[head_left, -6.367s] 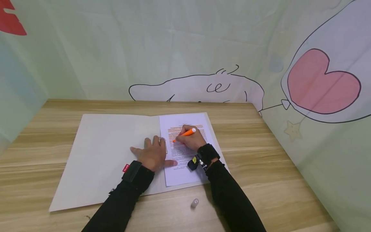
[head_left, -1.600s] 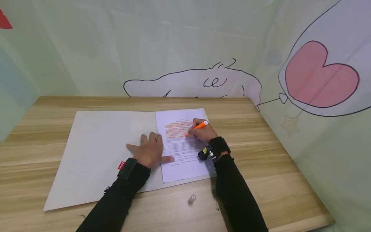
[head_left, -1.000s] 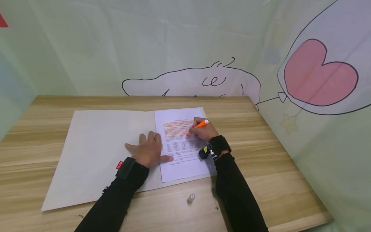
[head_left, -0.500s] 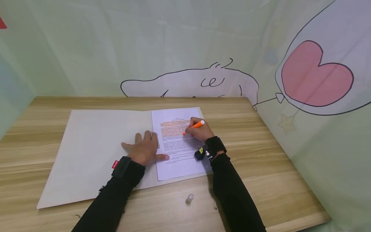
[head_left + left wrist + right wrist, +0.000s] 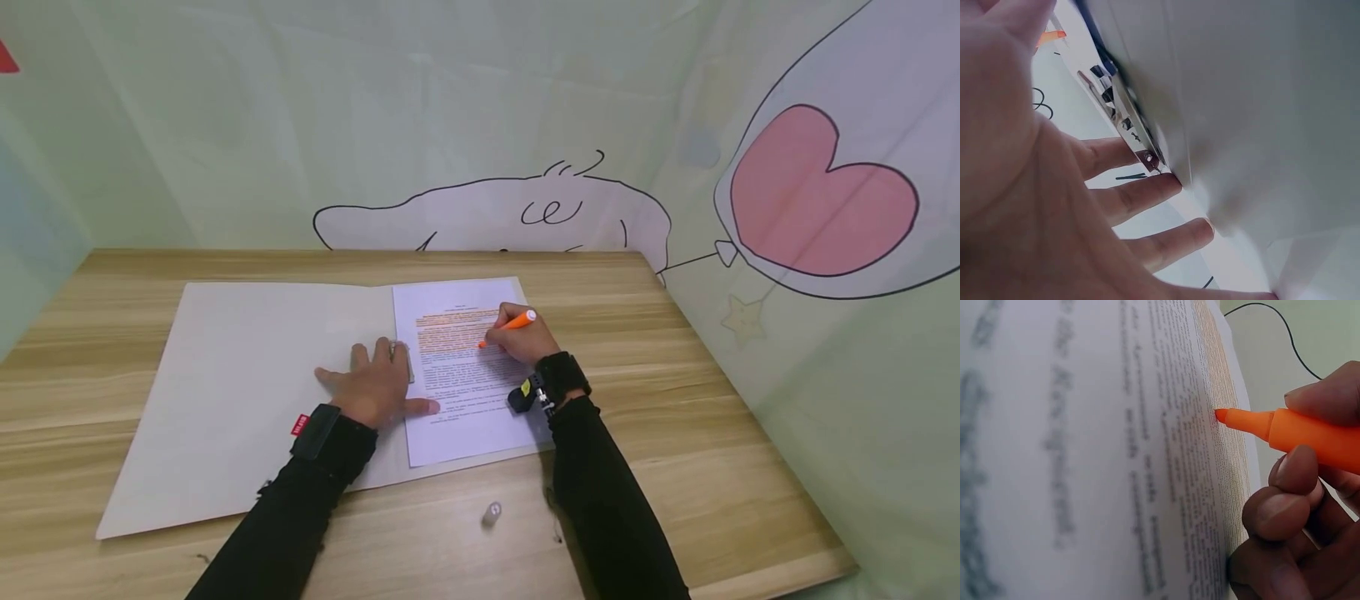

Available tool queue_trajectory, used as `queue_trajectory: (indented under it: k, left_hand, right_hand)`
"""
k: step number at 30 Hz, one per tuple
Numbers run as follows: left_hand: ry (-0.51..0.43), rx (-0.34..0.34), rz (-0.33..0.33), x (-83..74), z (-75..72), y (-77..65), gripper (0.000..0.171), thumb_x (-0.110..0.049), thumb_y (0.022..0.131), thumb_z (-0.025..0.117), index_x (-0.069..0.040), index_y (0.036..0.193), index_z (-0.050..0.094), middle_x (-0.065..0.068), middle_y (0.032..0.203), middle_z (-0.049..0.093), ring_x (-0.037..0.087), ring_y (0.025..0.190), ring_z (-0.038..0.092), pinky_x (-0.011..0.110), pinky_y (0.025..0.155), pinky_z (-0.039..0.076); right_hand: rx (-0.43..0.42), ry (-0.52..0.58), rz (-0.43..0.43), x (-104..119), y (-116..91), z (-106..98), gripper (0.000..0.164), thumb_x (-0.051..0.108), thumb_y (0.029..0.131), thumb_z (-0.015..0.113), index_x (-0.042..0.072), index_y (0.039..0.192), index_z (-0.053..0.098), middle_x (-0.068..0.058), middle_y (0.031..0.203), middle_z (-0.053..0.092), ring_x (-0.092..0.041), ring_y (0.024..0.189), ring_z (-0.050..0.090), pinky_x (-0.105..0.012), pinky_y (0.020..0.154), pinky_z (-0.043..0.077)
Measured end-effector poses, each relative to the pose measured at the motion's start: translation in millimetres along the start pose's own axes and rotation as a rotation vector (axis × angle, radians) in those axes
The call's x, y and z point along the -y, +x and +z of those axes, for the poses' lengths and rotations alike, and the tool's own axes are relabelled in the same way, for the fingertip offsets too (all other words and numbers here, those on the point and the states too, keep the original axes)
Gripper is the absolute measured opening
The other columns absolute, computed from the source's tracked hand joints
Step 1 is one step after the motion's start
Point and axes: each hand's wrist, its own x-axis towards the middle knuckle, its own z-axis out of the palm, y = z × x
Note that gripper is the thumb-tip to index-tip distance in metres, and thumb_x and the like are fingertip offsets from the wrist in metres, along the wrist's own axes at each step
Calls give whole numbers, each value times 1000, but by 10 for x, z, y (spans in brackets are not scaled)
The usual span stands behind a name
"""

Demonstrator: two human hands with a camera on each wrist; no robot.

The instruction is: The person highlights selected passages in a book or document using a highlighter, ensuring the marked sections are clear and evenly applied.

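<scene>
My right hand point(image 5: 525, 337) pinches an orange highlighter point(image 5: 517, 321) between thumb and fingers, tilted with its tip down on the printed text. In the right wrist view the highlighter's orange tip point(image 5: 1221, 415) meets the paper beside the orange-marked lines. The printed sheet point(image 5: 480, 442) lies on the right side of an opened white folder point(image 5: 232, 400), its upper lines marked orange. Spread across the folder's fold, my left hand point(image 5: 373, 387) has its thumb on the sheet's left edge. Its fingers lie by a metal clip point(image 5: 1129, 122), partly hidden beneath them in the head view.
A small clear cap point(image 5: 491, 514) stands on the wooden table point(image 5: 675, 500) in front of the folder. Fabric walls point(image 5: 450, 108) with cartoon drawings rise along the table's back and right edges.
The highlighter tip has moved rightward along the text since the earliest frame, with only slight shifts over the last second. My left hand keeps its place on the folder; the head view has shifted slightly.
</scene>
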Motion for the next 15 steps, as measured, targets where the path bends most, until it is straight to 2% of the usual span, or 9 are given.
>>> queue_trajectory:
  k: [15]
  left_hand:
    - [-11, -6, 9, -11, -15, -16, 110, -64, 70, 79, 2, 147, 38, 28, 139, 43, 51, 125, 41, 89, 91, 27]
  right_hand:
    - [7, -7, 13, 3, -6, -49, 28, 3, 82, 71, 13, 65, 51, 0, 60, 49, -17, 53, 47, -24, 44, 28]
